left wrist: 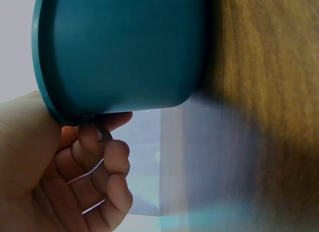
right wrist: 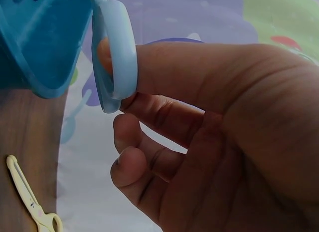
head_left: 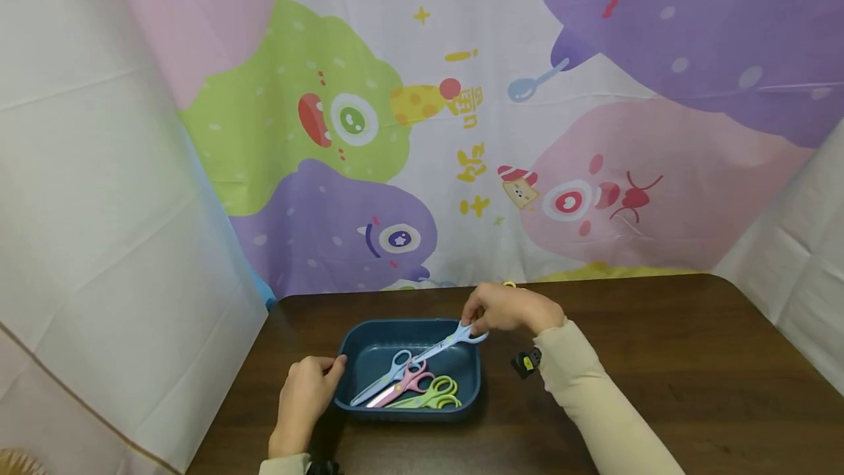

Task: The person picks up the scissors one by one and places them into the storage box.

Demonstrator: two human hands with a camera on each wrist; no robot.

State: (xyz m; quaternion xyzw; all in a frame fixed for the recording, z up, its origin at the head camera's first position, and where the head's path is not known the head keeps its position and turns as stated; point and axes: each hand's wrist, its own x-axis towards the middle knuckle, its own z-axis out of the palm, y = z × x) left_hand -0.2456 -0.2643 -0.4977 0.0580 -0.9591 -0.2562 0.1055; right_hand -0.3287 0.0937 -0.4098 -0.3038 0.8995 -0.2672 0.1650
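My right hand (head_left: 511, 308) holds light blue scissors (head_left: 443, 345) by the handle, thumb in a loop in the right wrist view. Their blades slant down to the left over a dark teal tray (head_left: 409, 415), the tips among other scissors. In the tray lie a second pair of light blue scissors (head_left: 379, 387), pink scissors (head_left: 398, 389) and green scissors (head_left: 431, 396). At the tray's left side, my left hand (head_left: 305, 396) pinches the rim between thumb and fingers, as the left wrist view (left wrist: 79, 157) shows with the hand at the tray's wall.
Yellow scissors (right wrist: 31, 202) lie on the brown table beyond the tray; in the head view the right hand mostly hides them. A cartoon-printed curtain (head_left: 369, 130) hangs behind the table's far edge, and white cloth (head_left: 132, 204) hangs at the left.
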